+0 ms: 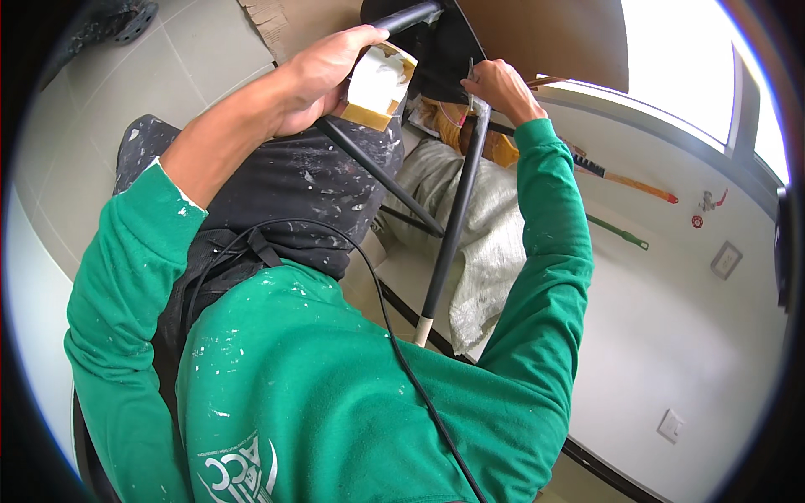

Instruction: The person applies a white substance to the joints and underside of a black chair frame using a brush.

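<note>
My left hand (314, 80) grips a small cut-open yellow carton (369, 115) with white paste (381, 80) inside, held next to a black metal tube. To its right, my right hand (501, 88) pinches a thin grey flat tool (471, 74), which looks like a putty knife. The tool is at the upper end of a black metal leg (457, 210), where a whitish smear shows; I cannot tell whether it touches. The leg belongs to a black furniture frame with a dark flat panel (444, 59) and slants down to a beige tip (423, 331).
A white woven sack (495, 226) lies behind the leg. Along the white wall are a wooden-handled brush (633, 184), a green handle (619, 230), and a red-handled valve (713, 201). A black cable (377, 293) crosses my body. Cardboard (289, 25) lies on the tiled floor (197, 59).
</note>
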### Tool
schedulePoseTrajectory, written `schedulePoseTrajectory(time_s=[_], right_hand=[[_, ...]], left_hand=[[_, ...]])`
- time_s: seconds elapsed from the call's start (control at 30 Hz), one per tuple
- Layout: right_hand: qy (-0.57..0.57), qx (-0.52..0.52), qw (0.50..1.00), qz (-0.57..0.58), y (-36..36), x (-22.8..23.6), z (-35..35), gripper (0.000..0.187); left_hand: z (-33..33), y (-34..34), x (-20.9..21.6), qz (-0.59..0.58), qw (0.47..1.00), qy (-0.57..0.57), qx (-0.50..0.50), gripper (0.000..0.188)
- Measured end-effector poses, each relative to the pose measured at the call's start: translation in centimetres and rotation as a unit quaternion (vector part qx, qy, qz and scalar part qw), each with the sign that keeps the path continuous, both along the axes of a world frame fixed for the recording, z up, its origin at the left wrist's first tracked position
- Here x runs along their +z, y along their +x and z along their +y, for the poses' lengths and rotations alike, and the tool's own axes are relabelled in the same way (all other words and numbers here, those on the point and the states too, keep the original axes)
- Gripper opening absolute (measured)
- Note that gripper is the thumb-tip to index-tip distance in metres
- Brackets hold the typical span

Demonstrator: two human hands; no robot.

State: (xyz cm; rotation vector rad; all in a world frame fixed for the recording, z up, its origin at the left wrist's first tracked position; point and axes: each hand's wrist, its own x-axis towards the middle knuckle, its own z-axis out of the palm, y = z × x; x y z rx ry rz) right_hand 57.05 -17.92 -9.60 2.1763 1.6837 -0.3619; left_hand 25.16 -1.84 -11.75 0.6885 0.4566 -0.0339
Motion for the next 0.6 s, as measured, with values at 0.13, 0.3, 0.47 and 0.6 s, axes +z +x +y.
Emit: schedulePoseTrajectory(time_s=[0.13, 0.3, 0.47, 0.6], right_hand=[[-0.027, 0.048, 0.998, -0.028, 0.5, -0.7, -0.4, 0.032], [-0.008, 0.062, 0.997, -0.045, 0.3, -0.6, -0.3, 0.031], [-0.003, 0.068, 0.997, -0.035, -0.4, -0.6, -0.7, 0.029], [0.012, 0.102, 0.994, -0.027, 0.2, -1.1, -1.4, 0.031]], left_hand=[[0.0, -0.1, 0.1, -0.009, 1.0, 0.0, -0.007, 0.046], [-0.1, -0.2, 0.1, -0.006, 1.0, 0.006, 0.002, 0.047], [-0.1, -0.3, 0.2, 0.001, 1.0, 0.005, -0.002, 0.047], [-0.1, -0.2, 0.5, 0.008, 1.0, 0.006, -0.006, 0.047]])
